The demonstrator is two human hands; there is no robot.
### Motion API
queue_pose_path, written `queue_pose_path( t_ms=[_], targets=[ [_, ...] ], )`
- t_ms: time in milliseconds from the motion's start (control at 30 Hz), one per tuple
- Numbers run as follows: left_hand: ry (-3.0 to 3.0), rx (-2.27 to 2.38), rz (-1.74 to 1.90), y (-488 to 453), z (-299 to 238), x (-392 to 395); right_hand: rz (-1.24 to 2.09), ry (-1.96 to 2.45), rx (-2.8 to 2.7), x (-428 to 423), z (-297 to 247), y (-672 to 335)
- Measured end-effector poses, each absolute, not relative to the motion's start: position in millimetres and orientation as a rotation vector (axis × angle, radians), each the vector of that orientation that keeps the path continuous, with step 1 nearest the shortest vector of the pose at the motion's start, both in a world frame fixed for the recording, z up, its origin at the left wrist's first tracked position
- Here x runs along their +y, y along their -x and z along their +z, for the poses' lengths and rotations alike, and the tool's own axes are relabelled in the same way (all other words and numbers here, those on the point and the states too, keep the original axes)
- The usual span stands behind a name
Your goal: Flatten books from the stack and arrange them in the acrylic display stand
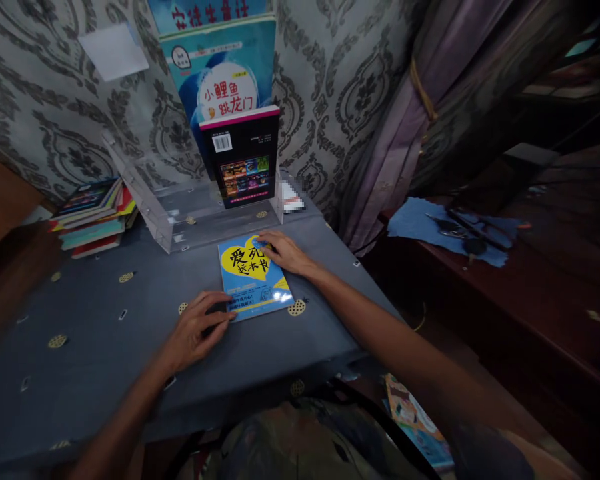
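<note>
A blue book [253, 293] with a yellow heart and black Chinese characters on its cover lies flat and closed on the grey tablecloth. My left hand [195, 327] rests at its lower left edge, fingers apart and the tips touching the cover. At the upper right corner, my right hand [286, 253] lies with its fingers stretched over the cover. Neither hand is closed round the book. Just behind it, a black book [246, 160] with a pink edge stands upright in a clear acrylic stand [155, 217].
Behind the black book stand a teal picture book [220, 60] and another blue book [210, 17]. Several books are piled in a stack [97, 217] at the left. To the right are a curtain [380, 160] and a dark red surface with a blue cloth [420, 227].
</note>
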State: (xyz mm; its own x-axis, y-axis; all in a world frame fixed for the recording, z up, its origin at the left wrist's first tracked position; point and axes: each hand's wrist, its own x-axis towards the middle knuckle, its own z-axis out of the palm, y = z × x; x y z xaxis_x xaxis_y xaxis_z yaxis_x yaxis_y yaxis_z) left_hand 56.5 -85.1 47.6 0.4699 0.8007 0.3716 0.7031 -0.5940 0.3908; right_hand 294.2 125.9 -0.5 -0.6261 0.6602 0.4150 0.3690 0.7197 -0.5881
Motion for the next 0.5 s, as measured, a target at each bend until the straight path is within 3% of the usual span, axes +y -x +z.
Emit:
queue_pose_path(
  t_ms=[267, 500],
  targets=[
    [-2.123, 1.909, 0.895, -56.4, 24.3, -39.2, 0.572, 0.867, -2.307, 118.1, 4.0, -289.1],
    [-1.765, 1.739, 1.128, -77.1, 18.0, -11.0, 0.508, 0.95, -2.335, 108.7, 14.8, -286.2]
  ],
)
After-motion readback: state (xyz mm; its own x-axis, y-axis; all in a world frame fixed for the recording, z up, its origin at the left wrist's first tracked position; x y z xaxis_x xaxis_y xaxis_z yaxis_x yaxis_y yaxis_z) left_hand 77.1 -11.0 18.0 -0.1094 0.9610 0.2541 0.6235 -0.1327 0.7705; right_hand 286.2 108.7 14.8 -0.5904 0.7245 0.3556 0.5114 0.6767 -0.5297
